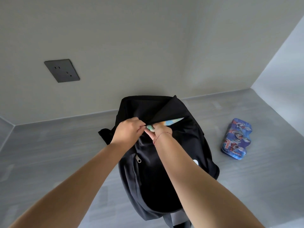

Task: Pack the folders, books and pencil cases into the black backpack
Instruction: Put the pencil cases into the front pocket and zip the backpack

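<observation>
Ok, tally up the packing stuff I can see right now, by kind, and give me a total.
Backpack: 1
Pencil case: 1
Colourful book or folder, partly inside the backpack: 1
Total: 3

Backpack (pixel 164 178) centre, on surface (pixel 49 153), far end near wall. Book (pixel 172 122) in its opening. Left hand (pixel 127 131) and right hand (pixel 160 130) at opening. Pencil case (pixel 236 139) right, apart. Wall socket (pixel 62 70) far left.
</observation>
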Tool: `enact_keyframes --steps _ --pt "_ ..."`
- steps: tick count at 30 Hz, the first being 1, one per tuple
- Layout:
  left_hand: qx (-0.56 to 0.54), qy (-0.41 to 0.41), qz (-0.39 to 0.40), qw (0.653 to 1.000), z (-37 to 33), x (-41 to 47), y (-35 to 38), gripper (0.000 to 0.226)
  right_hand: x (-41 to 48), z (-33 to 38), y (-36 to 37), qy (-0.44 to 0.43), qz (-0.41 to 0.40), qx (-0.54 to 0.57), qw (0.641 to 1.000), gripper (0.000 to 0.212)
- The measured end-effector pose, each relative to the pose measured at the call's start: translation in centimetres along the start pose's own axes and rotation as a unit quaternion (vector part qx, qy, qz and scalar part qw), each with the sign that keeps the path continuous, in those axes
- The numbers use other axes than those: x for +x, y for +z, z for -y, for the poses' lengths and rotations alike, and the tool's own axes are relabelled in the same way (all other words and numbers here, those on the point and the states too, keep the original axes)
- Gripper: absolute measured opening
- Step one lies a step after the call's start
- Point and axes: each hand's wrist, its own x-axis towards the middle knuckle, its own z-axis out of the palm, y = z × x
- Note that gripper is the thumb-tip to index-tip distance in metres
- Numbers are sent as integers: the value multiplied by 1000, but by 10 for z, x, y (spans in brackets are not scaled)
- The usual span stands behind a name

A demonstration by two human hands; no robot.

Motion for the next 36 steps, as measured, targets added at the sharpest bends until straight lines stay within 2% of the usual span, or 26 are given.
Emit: enact_keyframes --steps 1,2,4,8,12,17,21,23,25,27,29,30,32,36 --pt "-4 -23 1 1000 2 1 0 11 -4 0 -3 10 22 1 1000 11" --pt "-8 -44 2 999 5 1 0 12 -7 1 -8 17 57 -26 998 22" --pt "-19 -68 2 998 8 1 2 13 -15 10 -21 29 86 -49 995 32" --pt "-51 -72 -4 996 4 0 9 15 -15 30 -52 27 142 93 985 60" --pt "-64 -78 -11 995 -2 3 11 12 5 27 -38 38 216 206 954 72" --pt "-66 -90 -12 994 -4 10 12 12 11 27 -29 37 222 172 959 75" --pt "-30 -59 -19 998 -15 12 22 20 2 42 -77 26 216 75 973 68" --pt "0 -19 -30 999 -27 17 32 28 -4 61 -115 -30 168 -4 985 48" --pt "12 17 -43 999 -48 25 45 26 0 86 -161 -148 56 -90 983 25" --pt "-5 54 -57 997 -81 32 62 19 16 111 -209 -246 -105 -208 941 10" --pt "-62 67 -30 995 -120 38 84 15 36 133 -248 -262 -234 -289 891 13" --pt "-107 51 10 993 -139 39 99 15 43 143 -263 -254 -275 -290 881 18" --pt "-190 -29 111 975 -173 43 133 21 58 158 -283 -232 -294 -277 885 24" --pt "-251 -205 255 911 -211 63 203 45 81 177 -300 -181 -246 -222 926 13"
